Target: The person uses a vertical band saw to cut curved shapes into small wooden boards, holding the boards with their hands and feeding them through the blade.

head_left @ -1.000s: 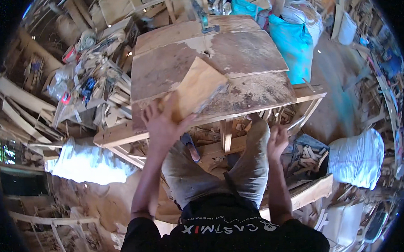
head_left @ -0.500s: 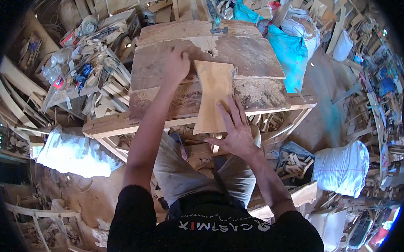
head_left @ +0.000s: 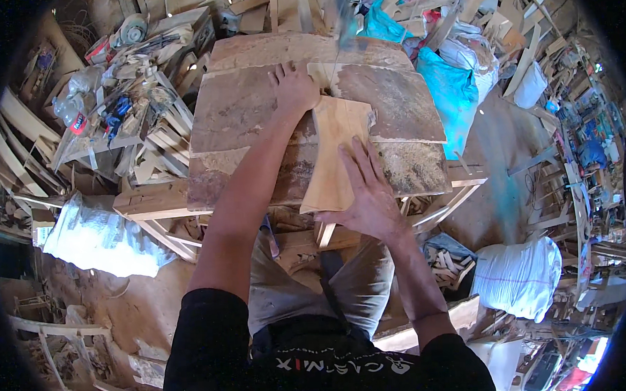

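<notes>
A pale wooden board (head_left: 332,153) with narrowed, curved sides lies flat on the worn wooden worktable (head_left: 233,115). My right hand (head_left: 372,193) holds its near right part, fingers stretched over the top and thumb along the near edge. At the board's far left corner is my left hand (head_left: 296,88), its fingers spread on the tabletop; its palm hides whether it touches the board. A thin upright blade (head_left: 336,63) stands just beyond the board's far edge. The blue-grey fitting (head_left: 345,26) above it is smeared by motion.
Scrap wood and a plastic bottle (head_left: 72,116) crowd a side bench at left. A turquoise sack (head_left: 448,95) leans by the table's right side. White sacks (head_left: 519,274) and a bin of offcuts (head_left: 454,259) stand lower right. A clear plastic bundle (head_left: 105,236) lies lower left.
My left hand has moved right, to the board's far corner, and its fingers have spread. The board's far end has shifted slightly right. The fitting above the blade is now blurred.
</notes>
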`<state>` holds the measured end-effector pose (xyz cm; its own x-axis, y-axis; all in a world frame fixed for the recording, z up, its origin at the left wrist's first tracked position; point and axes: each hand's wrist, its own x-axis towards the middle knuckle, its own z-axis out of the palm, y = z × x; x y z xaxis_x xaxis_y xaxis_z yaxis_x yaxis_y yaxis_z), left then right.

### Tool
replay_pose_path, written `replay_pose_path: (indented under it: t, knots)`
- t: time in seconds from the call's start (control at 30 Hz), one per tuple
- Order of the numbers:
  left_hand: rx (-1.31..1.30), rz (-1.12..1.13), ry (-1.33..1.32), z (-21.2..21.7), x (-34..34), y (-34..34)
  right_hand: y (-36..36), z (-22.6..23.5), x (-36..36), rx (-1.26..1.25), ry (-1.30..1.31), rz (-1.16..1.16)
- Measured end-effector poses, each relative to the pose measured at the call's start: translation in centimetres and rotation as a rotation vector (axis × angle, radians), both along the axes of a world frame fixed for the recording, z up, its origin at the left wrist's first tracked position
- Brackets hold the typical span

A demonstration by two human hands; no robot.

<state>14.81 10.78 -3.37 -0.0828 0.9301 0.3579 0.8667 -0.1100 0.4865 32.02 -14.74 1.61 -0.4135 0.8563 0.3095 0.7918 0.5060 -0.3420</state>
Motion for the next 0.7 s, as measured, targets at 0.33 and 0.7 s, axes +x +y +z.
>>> replay_pose_path:
  t: [0.33,0.7]
  knots:
    - [0.05,0.019,-0.004,-0.3,0.6,2.9,2.8,-0.1,0.7,-0.011,-0.038,-0.005]
    - [0.017,0.014,0.013,0.3,1.0,4.0,4.4,-0.3,1.1,0.003,-0.035,0.006]
